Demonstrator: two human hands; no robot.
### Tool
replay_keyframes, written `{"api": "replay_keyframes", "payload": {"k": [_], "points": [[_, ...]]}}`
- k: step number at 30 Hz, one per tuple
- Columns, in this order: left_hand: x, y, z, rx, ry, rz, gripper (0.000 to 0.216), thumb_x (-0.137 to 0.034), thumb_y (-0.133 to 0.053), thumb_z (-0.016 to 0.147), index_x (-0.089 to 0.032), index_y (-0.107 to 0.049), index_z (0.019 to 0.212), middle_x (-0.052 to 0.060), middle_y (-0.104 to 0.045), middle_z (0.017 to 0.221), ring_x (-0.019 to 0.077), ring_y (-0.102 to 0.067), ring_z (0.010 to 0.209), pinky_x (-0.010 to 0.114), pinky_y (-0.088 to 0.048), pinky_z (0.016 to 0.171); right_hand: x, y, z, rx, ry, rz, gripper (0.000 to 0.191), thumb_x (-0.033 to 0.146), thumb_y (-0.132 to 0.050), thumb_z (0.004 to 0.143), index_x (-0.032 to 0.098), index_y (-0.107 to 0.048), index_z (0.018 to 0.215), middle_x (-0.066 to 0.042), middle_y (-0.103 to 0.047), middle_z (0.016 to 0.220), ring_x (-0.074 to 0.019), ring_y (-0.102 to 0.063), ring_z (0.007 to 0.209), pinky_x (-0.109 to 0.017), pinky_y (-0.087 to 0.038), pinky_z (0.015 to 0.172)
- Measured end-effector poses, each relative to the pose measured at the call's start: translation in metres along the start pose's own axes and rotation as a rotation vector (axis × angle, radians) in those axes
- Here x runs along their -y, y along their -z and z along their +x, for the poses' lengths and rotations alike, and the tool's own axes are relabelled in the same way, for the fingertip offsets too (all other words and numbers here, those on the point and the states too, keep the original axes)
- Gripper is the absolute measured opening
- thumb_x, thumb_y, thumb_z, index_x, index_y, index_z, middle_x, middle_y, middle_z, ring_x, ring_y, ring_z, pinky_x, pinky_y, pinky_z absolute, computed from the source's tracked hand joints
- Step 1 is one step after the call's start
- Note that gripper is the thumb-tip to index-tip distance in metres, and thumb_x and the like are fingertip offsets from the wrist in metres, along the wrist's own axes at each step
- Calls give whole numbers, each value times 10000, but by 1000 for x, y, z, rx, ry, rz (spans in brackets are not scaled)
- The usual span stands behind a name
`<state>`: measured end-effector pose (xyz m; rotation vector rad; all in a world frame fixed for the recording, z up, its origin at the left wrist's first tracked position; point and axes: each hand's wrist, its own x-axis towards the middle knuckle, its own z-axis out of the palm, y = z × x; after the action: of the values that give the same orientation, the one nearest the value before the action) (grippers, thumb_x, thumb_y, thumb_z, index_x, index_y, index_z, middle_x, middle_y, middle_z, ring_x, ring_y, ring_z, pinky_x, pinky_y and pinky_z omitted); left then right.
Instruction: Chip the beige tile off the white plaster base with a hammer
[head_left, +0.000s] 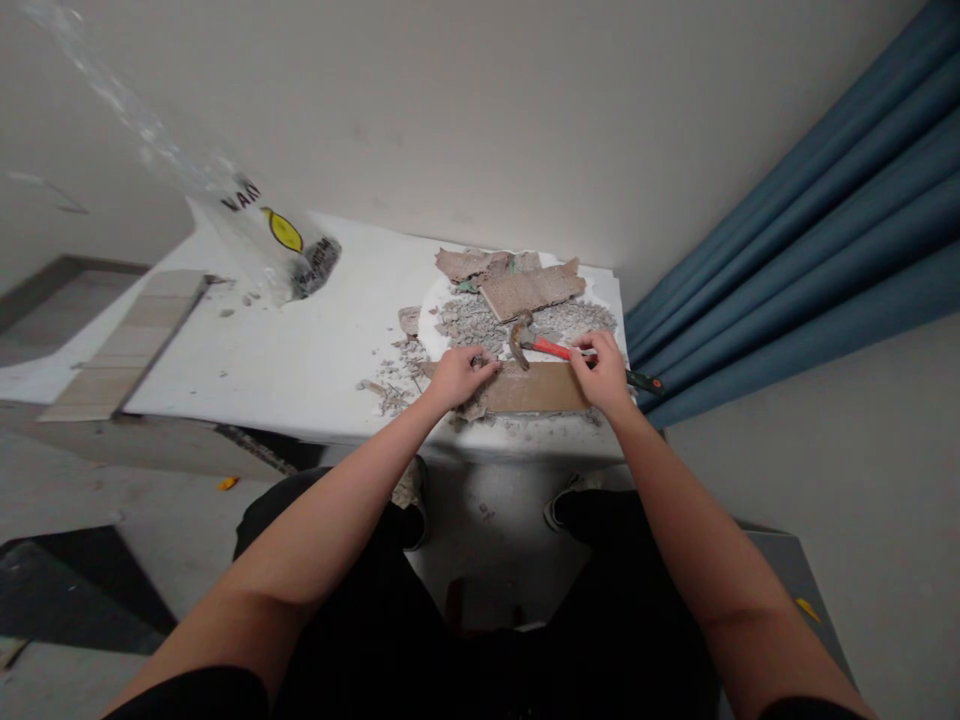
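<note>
My right hand [604, 372] is closed around the handle of a claw hammer [551, 347], which has a rusty metal head and a red and black grip. The hammer's head points left, over grey rubble [476, 325]. My left hand [463, 376] has its fingers drawn together around a small grey fragment [480, 361]. A flat brown board [536, 388] lies between my hands along the near edge. Behind the hammer, broken brown slabs [532, 288] rest on the rubble, which lies on a round white surface [429, 325].
A white-covered table [300, 350] carries a clear plastic bag [262, 235] with dark contents, and a beige plank [131, 340] at left. Blue curtains [810, 220] hang close on the right. The wall stands behind. Loose crumbs lie left of the rubble.
</note>
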<state>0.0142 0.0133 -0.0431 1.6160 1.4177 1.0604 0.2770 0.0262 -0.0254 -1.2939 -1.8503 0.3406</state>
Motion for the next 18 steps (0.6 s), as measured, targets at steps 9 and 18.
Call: {"api": "replay_keyframes", "payload": {"k": [9,18], "points": [[3,-1,-3,-22,-61,136,178,-395,-687,733,-220,-710,710,-12,-573,550,154,-462,564,268,-327,607,-11,11,2,-8,-23,-3,70,231,-549,832,199,-604,860,-63,-571,922,-203,-562,856,-327,-477,699],[5,-3,-2,-22,-87,249,231,-421,-634,783,-206,-706,735,-6,-564,550,151,-476,561,269,-345,610,-11,13,2,-9,-43,6,81,248,-554,832,192,-603,862,-67,-567,933,-192,-564,835,-309,-482,670]]}}
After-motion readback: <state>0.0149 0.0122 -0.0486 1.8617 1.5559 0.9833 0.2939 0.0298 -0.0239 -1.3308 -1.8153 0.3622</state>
